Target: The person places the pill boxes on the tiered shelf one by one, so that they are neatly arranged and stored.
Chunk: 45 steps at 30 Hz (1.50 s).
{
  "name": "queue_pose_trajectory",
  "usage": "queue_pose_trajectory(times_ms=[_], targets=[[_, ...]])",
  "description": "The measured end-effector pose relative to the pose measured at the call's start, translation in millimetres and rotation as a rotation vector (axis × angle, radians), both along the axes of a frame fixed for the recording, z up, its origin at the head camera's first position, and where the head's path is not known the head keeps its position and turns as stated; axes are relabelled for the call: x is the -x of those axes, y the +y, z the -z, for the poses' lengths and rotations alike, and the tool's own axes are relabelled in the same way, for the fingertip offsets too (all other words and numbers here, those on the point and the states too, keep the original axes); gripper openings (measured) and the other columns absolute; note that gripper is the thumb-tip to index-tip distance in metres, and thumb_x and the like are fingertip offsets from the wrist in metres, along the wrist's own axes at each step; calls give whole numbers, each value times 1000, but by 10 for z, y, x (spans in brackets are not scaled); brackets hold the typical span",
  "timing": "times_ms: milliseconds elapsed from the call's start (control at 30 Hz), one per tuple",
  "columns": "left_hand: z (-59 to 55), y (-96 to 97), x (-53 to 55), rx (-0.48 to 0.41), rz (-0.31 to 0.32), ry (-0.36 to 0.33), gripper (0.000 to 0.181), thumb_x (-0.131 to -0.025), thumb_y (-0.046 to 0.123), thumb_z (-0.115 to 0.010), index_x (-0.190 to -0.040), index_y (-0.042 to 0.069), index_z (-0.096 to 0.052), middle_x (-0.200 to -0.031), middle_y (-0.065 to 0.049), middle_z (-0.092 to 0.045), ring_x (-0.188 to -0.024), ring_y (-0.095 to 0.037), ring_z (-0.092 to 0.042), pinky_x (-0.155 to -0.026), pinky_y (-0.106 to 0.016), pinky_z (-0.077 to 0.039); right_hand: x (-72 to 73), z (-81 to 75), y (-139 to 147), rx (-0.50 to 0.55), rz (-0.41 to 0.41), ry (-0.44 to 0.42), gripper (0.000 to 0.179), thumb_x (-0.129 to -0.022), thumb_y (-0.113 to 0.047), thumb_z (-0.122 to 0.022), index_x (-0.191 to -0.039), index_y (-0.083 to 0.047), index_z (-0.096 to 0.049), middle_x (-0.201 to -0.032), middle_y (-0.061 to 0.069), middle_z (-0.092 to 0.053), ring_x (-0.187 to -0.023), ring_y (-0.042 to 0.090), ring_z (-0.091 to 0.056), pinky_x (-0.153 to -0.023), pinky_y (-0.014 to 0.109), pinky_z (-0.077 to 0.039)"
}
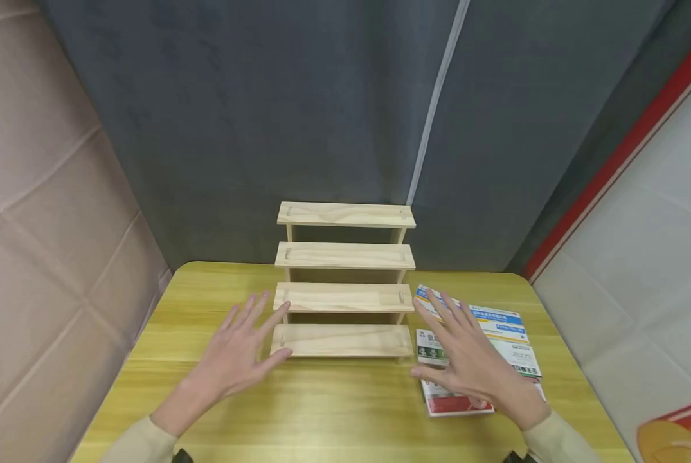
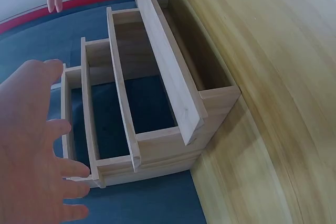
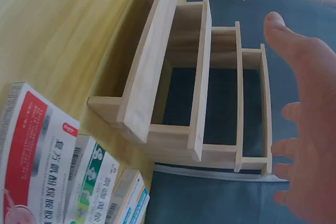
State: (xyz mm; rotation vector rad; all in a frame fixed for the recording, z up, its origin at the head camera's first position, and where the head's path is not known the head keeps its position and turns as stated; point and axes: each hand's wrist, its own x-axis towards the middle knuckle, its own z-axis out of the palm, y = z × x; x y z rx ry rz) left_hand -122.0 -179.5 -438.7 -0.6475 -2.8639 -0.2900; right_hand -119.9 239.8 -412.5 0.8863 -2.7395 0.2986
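A pale wooden stepped rack [image 1: 342,341] with several tiers stands at the back of the table. My left hand [image 1: 235,354] hovers by the rack's left side, fingers spread, holding nothing. On the other side my right hand [image 1: 466,354] is spread out too, above several flat medicine boxes [image 1: 504,331] and partly hiding them. One box is blue and white; the red and white box [image 3: 39,150] shows in the right wrist view. In the left wrist view the rack [image 2: 157,142] is seen from its end, with the left hand [image 2: 31,145] apart from it.
The rack and boxes share a yellow wood-grain table [image 1: 345,418]. Behind the table hangs a dark grey curtain [image 1: 264,128]. A pale pink padded wall [image 1: 50,225] is at the left, and a white panel with a red border [image 1: 628,276] is at the right.
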Motion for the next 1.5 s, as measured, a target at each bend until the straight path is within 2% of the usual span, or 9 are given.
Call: queue_pose_trajectory(times_ms=[133,233,400,600,1033,1100,1200,1333,1500], targets=[[40,-29,-7,0,-8,-22,77,-97,67,-50,-161,28,-30,-168,-17,-19,-154,-43,-22,-123,-66,-22,-42,49,57,6,17,-15,106,-82,-67,-71,-163,-17,-23,-171,14,-14,-152,48,-22,-130,47,6],[79,-46,-16,-3,-8,-18,77,-96,66,-51,-160,28,-31,-168,-18,-20,-153,-43,-23,-122,-67,-24,-77,88,100,8,38,-33,107,-81,-64,-73,-163,-20,-21,-170,15,-15,-153,47,-20,-128,37,11],[152,-63,-24,-11,-11,-17,77,-97,65,-52,-160,28,-30,-167,-19,-21,-152,-45,-24,-121,-67,-26,-133,137,172,29,76,-74,106,-80,-59,-77,-163,-20,-24,-170,15,-17,-153,47,-19,-130,53,-4],[253,-24,-11,-59,-41,-60,78,-98,65,-49,-162,29,-25,-168,-17,-19,-153,-44,-23,-123,-64,-23,-171,213,248,47,86,-73,107,-79,-60,-78,-162,-17,-27,-168,16,-22,-151,49,-24,-115,73,-28],[520,52,40,-193,-93,-116,81,-99,64,-47,-164,23,-19,-168,-17,-20,-153,-42,-25,-122,-64,-26,-229,495,396,63,102,-80,114,-73,-63,-81,-161,-11,-29,-164,23,-29,-149,49,-29,-108,72,-35],[553,58,44,-217,-96,-114,81,-99,63,-48,-164,22,-19,-168,-16,-22,-153,-42,-26,-122,-64,-27,-247,540,417,55,115,-73,115,-72,-63,-82,-160,-11,-29,-164,22,-30,-148,47,-31,-113,67,-34],[603,65,51,-248,-101,-113,82,-100,62,-49,-163,19,-19,-167,-15,-23,-152,-42,-28,-122,-63,-27,-276,593,450,51,129,-65,115,-71,-62,-83,-159,-9,-31,-163,23,-33,-146,47,-34,-130,48,-11],[699,71,68,-277,-116,-120,84,-100,61,-49,-163,15,-19,-167,-16,-24,-152,-42,-29,-122,-62,-28,-309,639,496,47,148,-76,117,-70,-63,-84,-160,-11,-29,-161,22,-36,-144,49,-36,-117,11,12],[813,78,76,-322,-133,-122,85,-100,61,-50,-163,13,-20,-166,-17,-28,-150,-42,-33,-120,-63,-31,-342,702,566,24,155,-88,121,-67,-62,-86,-161,-11,-28,-161,22,-37,-142,50,-38,-117,8,12]])
